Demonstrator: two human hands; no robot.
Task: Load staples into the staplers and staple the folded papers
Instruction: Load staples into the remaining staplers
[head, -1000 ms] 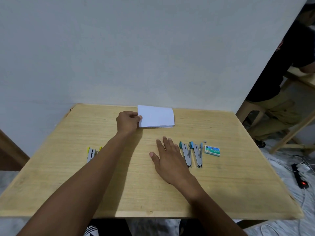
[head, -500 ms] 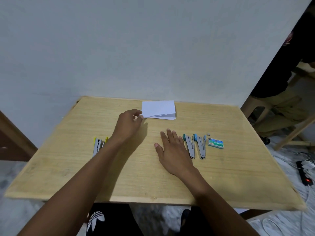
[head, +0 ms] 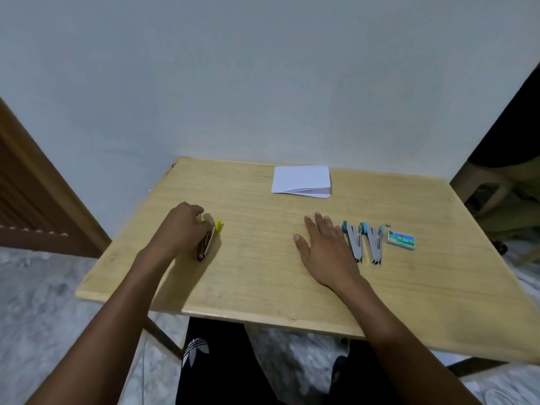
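Under the curled left hand point(head: 182, 226), a yellow-tipped stapler point(head: 208, 242); right hand point(head: 323, 247) flat, fingers together

Open surface point(head: 257, 258) is lying between my hands; the teal staplers point(head: 363, 244) are crowding my right hand point(head: 324, 249), folded papers point(head: 301, 181) sitting beyond.

Two bare forearms without sleeves, left hand point(head: 182, 229) and right hand point(head: 324, 252) ungloved, black trousers point(head: 216, 363) bearing white trefoil logo point(head: 195, 350)
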